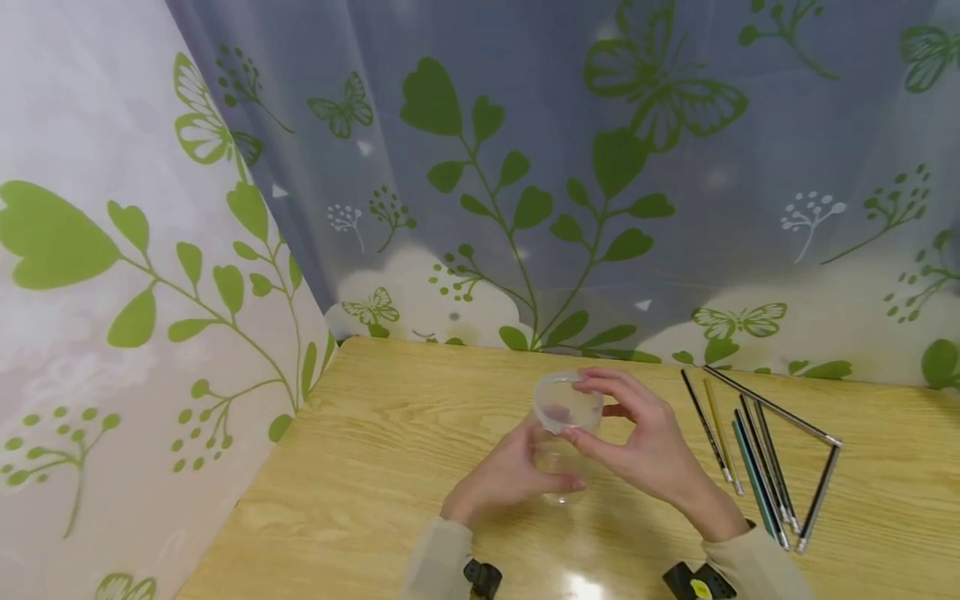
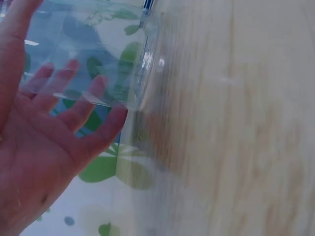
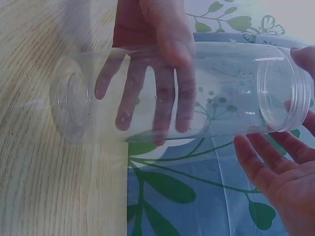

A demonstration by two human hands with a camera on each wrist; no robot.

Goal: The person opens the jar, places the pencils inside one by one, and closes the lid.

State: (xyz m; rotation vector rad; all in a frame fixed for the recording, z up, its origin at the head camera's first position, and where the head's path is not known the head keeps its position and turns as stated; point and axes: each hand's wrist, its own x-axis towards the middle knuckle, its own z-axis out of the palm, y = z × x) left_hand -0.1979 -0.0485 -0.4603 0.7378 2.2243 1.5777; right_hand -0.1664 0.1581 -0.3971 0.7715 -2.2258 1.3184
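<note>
A clear cylindrical jar (image 1: 557,454) stands out over the wooden table in the head view, its round translucent rim (image 1: 551,423) facing up. My left hand (image 1: 502,471) grips the jar's body, thumb across the near side. In the right wrist view the left fingers show through the transparent wall of the jar (image 3: 221,88). At the top, my right hand (image 1: 645,442) holds the rim between thumb and fingers. The left wrist view shows the left palm (image 2: 44,132) with fingers spread along the jar wall. No contents are visible inside the jar.
Several pencils lie on the table (image 1: 360,467) to the right, among them a gold pencil (image 1: 722,433) and a teal pencil (image 1: 753,475). Two dark pencils (image 1: 772,404) form an angle around some of them. A leaf-patterned curtain (image 1: 480,275) borders the table's back edge.
</note>
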